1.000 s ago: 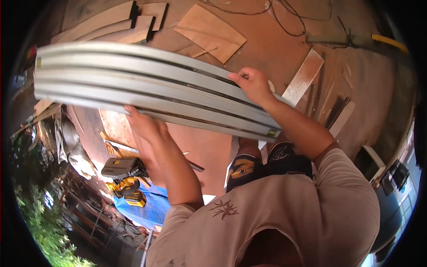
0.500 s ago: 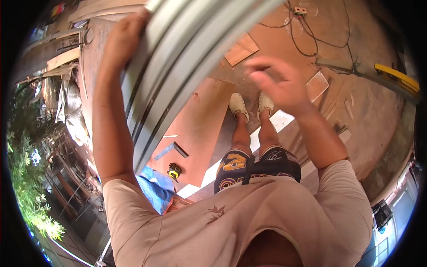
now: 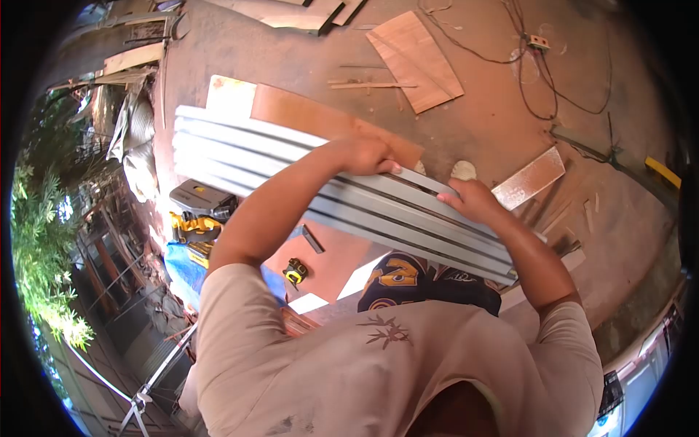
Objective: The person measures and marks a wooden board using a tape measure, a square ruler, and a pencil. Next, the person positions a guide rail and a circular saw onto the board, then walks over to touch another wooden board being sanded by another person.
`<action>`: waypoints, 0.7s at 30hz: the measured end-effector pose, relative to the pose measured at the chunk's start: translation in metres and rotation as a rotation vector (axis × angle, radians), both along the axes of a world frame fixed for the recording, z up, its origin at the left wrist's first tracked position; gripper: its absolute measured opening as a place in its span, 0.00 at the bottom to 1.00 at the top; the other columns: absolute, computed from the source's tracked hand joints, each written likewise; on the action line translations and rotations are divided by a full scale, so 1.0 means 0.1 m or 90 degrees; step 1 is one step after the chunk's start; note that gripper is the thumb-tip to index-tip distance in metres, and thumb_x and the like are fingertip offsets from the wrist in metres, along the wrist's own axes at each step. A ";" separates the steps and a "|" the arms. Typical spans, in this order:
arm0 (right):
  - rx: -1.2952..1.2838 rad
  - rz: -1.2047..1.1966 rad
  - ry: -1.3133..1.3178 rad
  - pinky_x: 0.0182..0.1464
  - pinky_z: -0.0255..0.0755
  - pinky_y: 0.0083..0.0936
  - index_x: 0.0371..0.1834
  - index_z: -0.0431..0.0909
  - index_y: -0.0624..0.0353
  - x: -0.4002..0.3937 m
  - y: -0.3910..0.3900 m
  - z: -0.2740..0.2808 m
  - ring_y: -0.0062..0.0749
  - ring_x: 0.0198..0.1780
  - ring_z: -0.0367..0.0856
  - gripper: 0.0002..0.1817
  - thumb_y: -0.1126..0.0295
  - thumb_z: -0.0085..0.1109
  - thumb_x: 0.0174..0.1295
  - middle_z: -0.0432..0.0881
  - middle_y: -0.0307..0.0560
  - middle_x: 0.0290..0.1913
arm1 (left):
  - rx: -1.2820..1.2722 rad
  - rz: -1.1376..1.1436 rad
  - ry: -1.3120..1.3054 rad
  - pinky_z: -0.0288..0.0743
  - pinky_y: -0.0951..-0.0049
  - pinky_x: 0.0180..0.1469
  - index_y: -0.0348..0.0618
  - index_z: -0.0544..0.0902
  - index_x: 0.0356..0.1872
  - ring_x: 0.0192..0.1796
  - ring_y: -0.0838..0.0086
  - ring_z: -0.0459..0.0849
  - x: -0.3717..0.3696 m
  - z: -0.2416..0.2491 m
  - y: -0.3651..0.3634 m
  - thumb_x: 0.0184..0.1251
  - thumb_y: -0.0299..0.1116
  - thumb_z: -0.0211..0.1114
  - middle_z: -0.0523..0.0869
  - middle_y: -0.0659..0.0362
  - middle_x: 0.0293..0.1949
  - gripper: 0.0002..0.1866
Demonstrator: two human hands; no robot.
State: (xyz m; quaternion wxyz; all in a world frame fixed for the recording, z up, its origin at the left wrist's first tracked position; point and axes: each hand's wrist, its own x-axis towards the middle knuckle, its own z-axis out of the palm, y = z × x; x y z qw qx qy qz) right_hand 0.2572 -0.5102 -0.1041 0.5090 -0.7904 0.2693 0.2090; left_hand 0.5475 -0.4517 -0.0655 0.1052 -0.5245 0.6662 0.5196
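A long ribbed panel, pale grey with dark grooves (image 3: 349,207), lies crosswise in front of my body, from the left down to the right. My left hand (image 3: 366,155) is closed on its far edge near the middle. Farther right along the same edge, my right hand (image 3: 472,200) is closed on the panel, with its fingertips over the edge. Beneath the panel is a brown board (image 3: 306,113), partly covered by it. A yellow and black tape measure (image 3: 295,272) rests on the board's nearer part.
A black and yellow tool case (image 3: 200,207) stands at the left by a blue sheet (image 3: 182,269). Loose wooden boards (image 3: 415,62) lie on the floor ahead. Cables run to a socket block (image 3: 537,42) at the upper right. A yellow level (image 3: 662,172) is at the far right.
The panel has swung from a steep, raised position to lie crosswise, lower down. My left hand has come toward the middle. My right hand, free before, has taken hold of the edge.
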 end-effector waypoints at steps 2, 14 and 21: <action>-0.009 -0.044 -0.010 0.41 0.72 0.47 0.37 0.78 0.57 -0.05 0.24 -0.27 0.57 0.39 0.80 0.23 0.46 0.54 0.64 0.82 0.59 0.35 | 0.039 -0.029 -0.003 0.74 0.56 0.46 0.47 0.86 0.41 0.43 0.53 0.83 0.00 -0.28 -0.08 0.69 0.54 0.54 0.86 0.50 0.38 0.22; -0.229 -0.179 0.031 0.35 0.70 0.51 0.27 0.77 0.59 0.27 0.22 -0.82 0.63 0.32 0.78 0.23 0.49 0.52 0.66 0.79 0.61 0.26 | -0.538 0.381 0.031 0.68 0.58 0.59 0.47 0.84 0.44 0.56 0.54 0.77 0.48 -0.99 0.61 0.56 0.35 0.70 0.84 0.52 0.43 0.14; -0.228 -0.193 0.039 0.33 0.70 0.51 0.28 0.77 0.60 0.36 0.44 -0.98 0.62 0.31 0.78 0.22 0.51 0.52 0.66 0.79 0.61 0.25 | -0.464 1.004 -0.692 0.61 0.54 0.67 0.27 0.65 0.64 0.65 0.46 0.68 2.17 -1.34 2.09 0.65 0.44 0.62 0.73 0.36 0.59 0.35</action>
